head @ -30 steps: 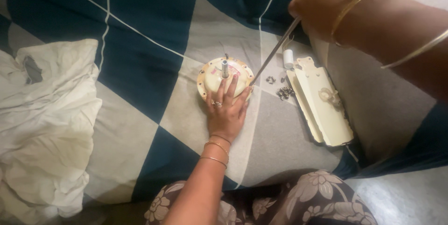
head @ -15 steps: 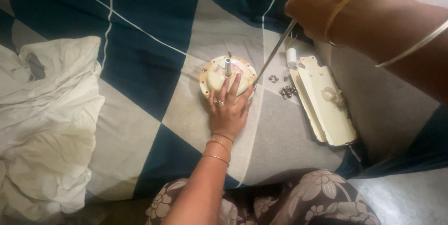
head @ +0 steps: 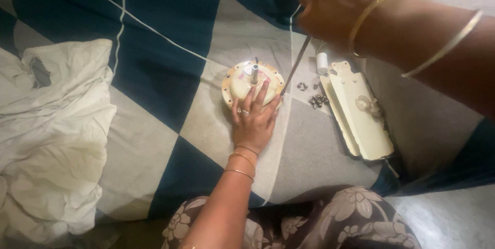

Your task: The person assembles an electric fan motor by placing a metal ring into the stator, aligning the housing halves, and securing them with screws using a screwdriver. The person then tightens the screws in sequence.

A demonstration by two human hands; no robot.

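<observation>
The left hand [head: 253, 122] lies flat, fingers spread, pressing on the near side of a round cream motor [head: 252, 81] on the checked sheet [head: 154, 73]. Beyond, the right hand [head: 340, 6] grips a screwdriver [head: 295, 68], its tip at the motor's right edge. Screws [head: 315, 99] lie right of the motor.

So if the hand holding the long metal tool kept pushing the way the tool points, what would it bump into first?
The right hand aims the screwdriver down-left at the round cream motor housing. Its tip already seems to sit at the rim, beside the left hand's fingertips, though depth is unclear.
</observation>
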